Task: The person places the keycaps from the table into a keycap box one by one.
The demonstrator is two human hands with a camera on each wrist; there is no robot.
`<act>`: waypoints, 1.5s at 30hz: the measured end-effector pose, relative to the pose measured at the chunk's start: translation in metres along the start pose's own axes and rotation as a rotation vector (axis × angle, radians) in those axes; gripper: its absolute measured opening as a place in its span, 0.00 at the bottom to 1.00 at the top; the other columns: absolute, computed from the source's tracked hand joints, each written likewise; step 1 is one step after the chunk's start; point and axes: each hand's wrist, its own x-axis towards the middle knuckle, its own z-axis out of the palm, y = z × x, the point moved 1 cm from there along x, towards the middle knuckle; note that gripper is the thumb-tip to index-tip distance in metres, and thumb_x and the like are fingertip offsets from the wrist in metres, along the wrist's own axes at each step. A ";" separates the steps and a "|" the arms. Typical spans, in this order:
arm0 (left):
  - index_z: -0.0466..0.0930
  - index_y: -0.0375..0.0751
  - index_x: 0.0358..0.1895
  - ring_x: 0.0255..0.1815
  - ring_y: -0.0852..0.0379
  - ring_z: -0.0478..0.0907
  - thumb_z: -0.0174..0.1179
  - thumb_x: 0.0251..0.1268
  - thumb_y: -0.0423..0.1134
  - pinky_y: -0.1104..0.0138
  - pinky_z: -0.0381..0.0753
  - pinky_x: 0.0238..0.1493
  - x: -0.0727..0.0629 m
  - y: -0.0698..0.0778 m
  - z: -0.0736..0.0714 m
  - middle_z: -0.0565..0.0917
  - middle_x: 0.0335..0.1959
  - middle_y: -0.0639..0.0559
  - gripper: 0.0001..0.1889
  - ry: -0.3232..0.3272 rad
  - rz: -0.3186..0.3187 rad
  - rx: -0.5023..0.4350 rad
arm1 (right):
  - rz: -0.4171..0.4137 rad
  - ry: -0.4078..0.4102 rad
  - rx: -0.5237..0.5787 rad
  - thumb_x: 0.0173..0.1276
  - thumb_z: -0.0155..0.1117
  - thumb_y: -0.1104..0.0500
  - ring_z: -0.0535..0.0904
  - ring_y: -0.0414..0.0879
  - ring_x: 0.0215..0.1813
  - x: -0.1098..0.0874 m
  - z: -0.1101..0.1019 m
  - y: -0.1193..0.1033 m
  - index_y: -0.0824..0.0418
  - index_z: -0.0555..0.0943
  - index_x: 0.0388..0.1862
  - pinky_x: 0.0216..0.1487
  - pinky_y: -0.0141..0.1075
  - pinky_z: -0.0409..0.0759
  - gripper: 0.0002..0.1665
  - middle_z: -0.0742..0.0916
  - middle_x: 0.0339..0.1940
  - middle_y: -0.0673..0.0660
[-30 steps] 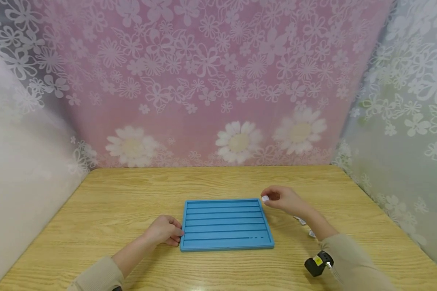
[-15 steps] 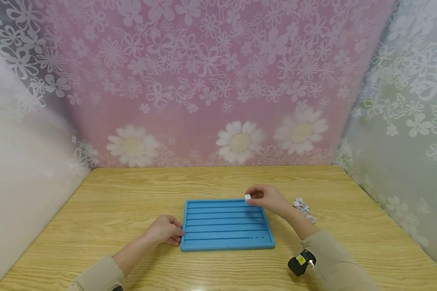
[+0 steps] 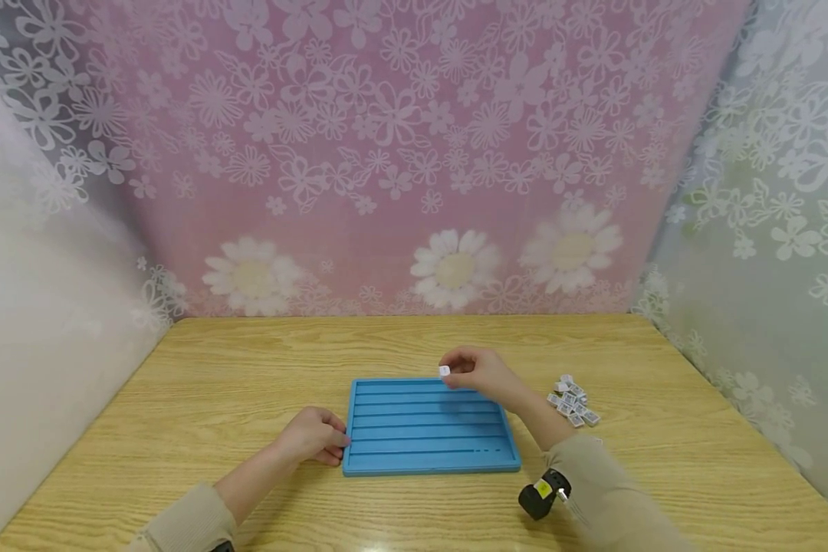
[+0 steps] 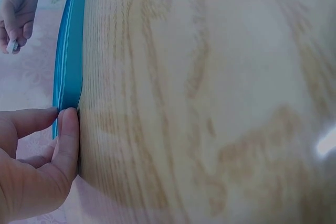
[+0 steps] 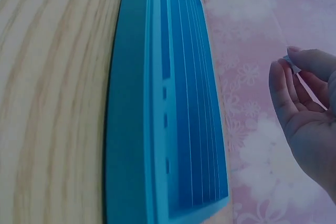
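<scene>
The right hand (image 3: 481, 375) pinches a white tile (image 3: 445, 371), with a blue ridged tray (image 3: 421, 432) below those fingers; the left hand (image 3: 310, 436) pinches its left edge. Loose tiles (image 3: 573, 400) lie right of both.

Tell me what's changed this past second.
The right hand, keeping its grip on a white tile, moved left from the blue tray's far right corner along its far edge. More of the tile pile came into view. The tray and the left hand at its left edge stayed put.

The white block (image 3: 445, 371) is too small to read.
</scene>
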 end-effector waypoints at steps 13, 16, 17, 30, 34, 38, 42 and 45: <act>0.76 0.25 0.35 0.20 0.55 0.76 0.61 0.53 0.24 0.63 0.83 0.25 -0.002 0.002 0.001 0.77 0.24 0.42 0.07 0.027 0.005 0.015 | -0.023 -0.053 0.051 0.61 0.65 0.63 0.81 0.47 0.36 0.015 0.025 -0.014 0.68 0.77 0.46 0.44 0.50 0.80 0.16 0.83 0.34 0.56; 0.76 0.23 0.36 0.20 0.55 0.76 0.61 0.53 0.23 0.63 0.83 0.26 -0.002 0.002 0.001 0.78 0.24 0.42 0.08 0.033 0.011 0.009 | -0.034 -0.071 0.044 0.62 0.64 0.63 0.80 0.47 0.36 0.017 0.030 -0.015 0.68 0.77 0.45 0.44 0.50 0.80 0.14 0.83 0.34 0.57; 0.77 0.23 0.36 0.21 0.55 0.76 0.61 0.53 0.23 0.63 0.83 0.26 -0.001 0.002 0.001 0.78 0.24 0.42 0.08 0.035 0.013 0.009 | -0.039 -0.076 0.044 0.62 0.63 0.64 0.80 0.47 0.36 0.018 0.032 -0.015 0.69 0.77 0.45 0.44 0.50 0.80 0.14 0.82 0.34 0.57; 0.79 0.21 0.36 0.22 0.54 0.80 0.62 0.52 0.22 0.63 0.83 0.26 -0.005 0.002 0.004 0.80 0.26 0.42 0.07 0.094 0.020 -0.001 | -0.042 -0.103 -0.002 0.62 0.63 0.64 0.78 0.45 0.35 0.023 0.044 -0.014 0.66 0.78 0.43 0.41 0.46 0.81 0.11 0.81 0.33 0.55; 0.79 0.21 0.36 0.22 0.53 0.81 0.62 0.52 0.22 0.62 0.83 0.27 -0.006 -0.001 0.003 0.80 0.26 0.41 0.08 0.093 0.018 -0.011 | -0.002 -0.093 0.003 0.63 0.63 0.62 0.79 0.46 0.36 0.027 0.048 -0.018 0.64 0.78 0.44 0.42 0.47 0.80 0.11 0.82 0.33 0.54; 0.79 0.21 0.37 0.22 0.53 0.81 0.62 0.52 0.22 0.62 0.84 0.27 -0.005 -0.003 0.003 0.80 0.27 0.42 0.09 0.087 0.019 -0.018 | 0.011 -0.093 0.025 0.63 0.63 0.62 0.80 0.47 0.36 0.034 0.053 -0.021 0.65 0.78 0.44 0.43 0.47 0.80 0.11 0.82 0.33 0.55; 0.79 0.22 0.37 0.23 0.54 0.80 0.63 0.52 0.23 0.63 0.83 0.27 -0.004 -0.004 0.003 0.80 0.27 0.42 0.09 0.091 0.016 -0.021 | 0.010 -0.097 0.027 0.63 0.62 0.63 0.80 0.46 0.37 0.042 0.060 -0.025 0.65 0.78 0.44 0.43 0.46 0.80 0.11 0.82 0.34 0.55; 0.79 0.22 0.38 0.24 0.54 0.80 0.63 0.52 0.24 0.63 0.83 0.27 -0.002 -0.005 0.004 0.80 0.28 0.43 0.09 0.098 0.021 -0.019 | 0.000 -0.100 0.033 0.63 0.62 0.64 0.80 0.48 0.37 0.045 0.065 -0.031 0.66 0.78 0.44 0.44 0.46 0.80 0.11 0.82 0.34 0.56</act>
